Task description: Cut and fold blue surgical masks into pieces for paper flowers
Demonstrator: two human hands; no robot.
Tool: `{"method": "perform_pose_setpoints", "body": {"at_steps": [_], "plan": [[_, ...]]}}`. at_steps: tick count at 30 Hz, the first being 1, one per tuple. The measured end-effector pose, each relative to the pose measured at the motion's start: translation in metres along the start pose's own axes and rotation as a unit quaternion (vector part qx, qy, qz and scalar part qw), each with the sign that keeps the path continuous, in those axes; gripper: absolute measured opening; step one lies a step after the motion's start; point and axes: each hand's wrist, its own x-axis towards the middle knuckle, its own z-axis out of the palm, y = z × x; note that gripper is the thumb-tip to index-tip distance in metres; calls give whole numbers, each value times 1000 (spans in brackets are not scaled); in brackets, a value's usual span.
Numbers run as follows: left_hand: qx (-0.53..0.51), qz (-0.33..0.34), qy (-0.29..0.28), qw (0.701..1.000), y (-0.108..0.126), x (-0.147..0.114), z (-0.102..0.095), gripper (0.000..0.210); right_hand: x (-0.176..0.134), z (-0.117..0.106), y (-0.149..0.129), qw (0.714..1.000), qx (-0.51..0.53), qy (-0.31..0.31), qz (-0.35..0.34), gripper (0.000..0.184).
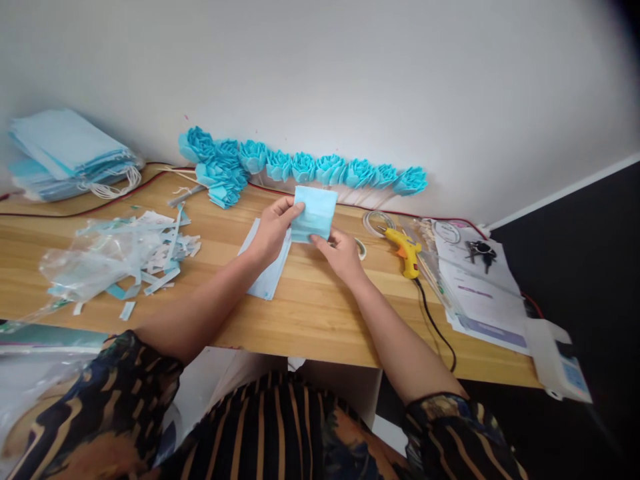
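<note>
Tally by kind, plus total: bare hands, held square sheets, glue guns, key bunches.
Bare hands: 2, left hand and right hand
Light-blue square sheet, held by both: 1
Yellow glue gun with black cord: 1
Dark key bunch: 1
Total: 5

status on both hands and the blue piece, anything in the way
Left hand and right hand holding light-blue square. Nothing seen blocking it; pale sheets nearby on table.

Soft light on the wall (320, 73) beyond the left hand (275, 230)! Far up-right of it, dark vignetting; edges stretch.
</note>
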Motion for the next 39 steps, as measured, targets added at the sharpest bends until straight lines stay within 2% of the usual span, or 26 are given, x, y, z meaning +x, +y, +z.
{"method": "perform_pose_setpoints", "body": {"at_steps": [2, 5, 10, 13, 16, 18, 19, 21, 25, 28, 32, 36, 39], "plan": [[-12, -2, 9, 1000, -1, 1, -1, 28, -3, 1, -4, 998, -67, 19, 3, 31], [-17, -5, 33, 999, -3, 2, -2, 30, -4, 4, -8, 991, -132, 14, -15, 34], [57, 22, 58, 996, -9, 1, -2, 25, -6, 13, -3, 984, -167, -19, -60, 38], [142, 43, 54, 987, -10, 1, -2, 18, -4, 11, 0, 990, -113, -61, -53, 41], [220, 60, 47, 973, -10, 2, -4, 15, 1, -1, -1, 994, 37, -91, -39, 57], [269, 72, 29, 960, -10, 1, -4, 16, 4, -11, -4, 991, 118, -56, -32, 71], [295, 78, 15, 952, -10, 0, -4, 16, 6, -15, -6, 990, 137, -34, -28, 72], [349, 98, -18, 932, -11, -3, -2, 17, 7, -21, -9, 990, 139, -2, -24, 67], [442, 142, -69, 883, -10, -11, 5, 19, 5, -19, -12, 995, 88, 23, -26, 54], [467, 143, -89, 868, -9, -15, 8, 22, 3, -15, -13, 997, 22, 71, -31, 33], [429, 117, -91, 891, -10, -12, 5, 24, 3, -17, -18, 986, -27, 156, -59, 25], [373, 91, -56, 922, -13, -6, 0, 22, 5, -25, -19, 968, -41, 237, -77, 27], [319, 59, -37, 945, -16, -3, -2, 22, 7, -28, -16, 957, -53, 273, -88, 30]]}}
